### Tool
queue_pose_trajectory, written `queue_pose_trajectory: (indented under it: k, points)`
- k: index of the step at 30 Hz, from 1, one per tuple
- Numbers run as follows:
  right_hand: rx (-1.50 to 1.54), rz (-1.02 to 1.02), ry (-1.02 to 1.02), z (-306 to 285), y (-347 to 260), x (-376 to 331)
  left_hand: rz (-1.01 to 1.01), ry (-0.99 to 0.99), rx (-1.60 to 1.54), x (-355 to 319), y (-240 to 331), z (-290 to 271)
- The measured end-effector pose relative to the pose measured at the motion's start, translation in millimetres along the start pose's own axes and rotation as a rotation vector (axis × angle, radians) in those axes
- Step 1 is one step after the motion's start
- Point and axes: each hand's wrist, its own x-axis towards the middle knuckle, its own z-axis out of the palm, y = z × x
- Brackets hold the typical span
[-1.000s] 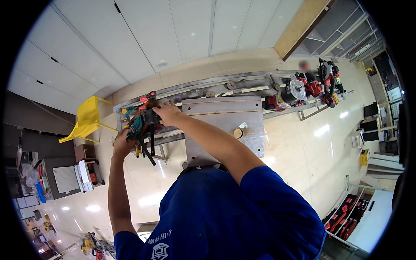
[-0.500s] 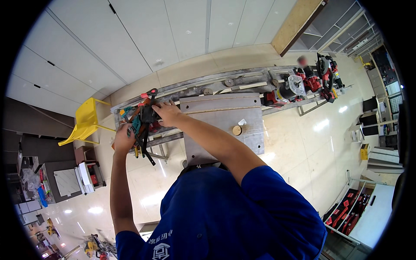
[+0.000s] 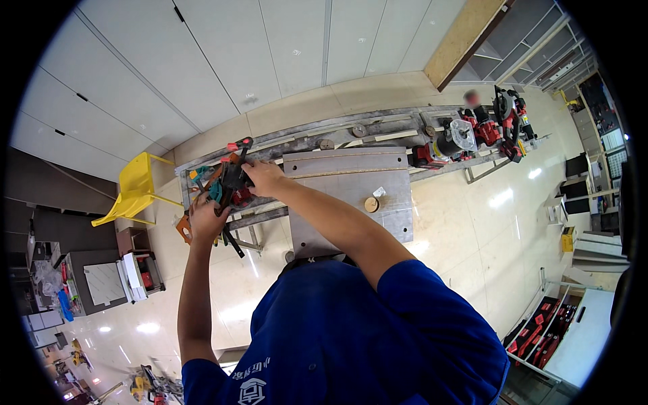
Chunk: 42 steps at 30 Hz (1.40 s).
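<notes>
The right hand [image 3: 265, 179] touches a black tool [image 3: 234, 176] at the desk's [image 3: 385, 127] left end, the left hand [image 3: 208, 217] curls by a teal tool [image 3: 215, 192]; whether either's fingers clamp, I can't tell; a yellow chair [image 3: 137, 183] stands near

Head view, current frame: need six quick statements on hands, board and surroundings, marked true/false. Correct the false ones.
1. The left hand and right hand are both at the jumble of tools. True.
2. The gray board has a dark round spot near each corner. True.
3. The yellow chair stands right of the gray board. False: the yellow chair is to its left.
4. The tool with the clear cover lies right of the gray board. True.
5. The sleeves are orange. False: the sleeves are blue.
6. The left hand lies flat on the gray board. False: it is at the jumble of tools, left of the board.
</notes>
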Motion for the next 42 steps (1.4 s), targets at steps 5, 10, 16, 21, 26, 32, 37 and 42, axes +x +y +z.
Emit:
queue_pose_trajectory:
  k: [5, 10, 16, 21, 26, 32, 37, 42]
  points:
    - [0.097, -0.151, 0.270, 16, 12, -4, 0.043, 0.102, 0.084, -4, 14, 1]
    - [0.164, -0.042, 0.236, 6, -14, -32, -0.010, 0.123, 0.055, -24, 12, -10]
    - [0.099, -0.065, 0.132, 2, -37, -33, -0.061, 0.036, -0.151, -44, -19, -2]
    - [0.052, -0.061, 0.107, 12, -38, -30, -0.029, -0.009, -0.243, -47, -24, 0]
    - [0.073, -0.059, 0.072, 8, -38, -28, -0.059, -0.036, -0.295, -45, -21, -5]
    - [0.081, -0.035, 0.045, 11, -35, -25, -0.040, 0.006, -0.267, -44, -23, -2]
    - [0.152, -0.031, 0.147, 31, -23, -25, -0.002, 0.010, -0.143, -46, -17, -3]
    - [0.202, 0.091, 0.075, 34, -21, -26, -0.013, 0.026, -0.119, -49, -13, -1]
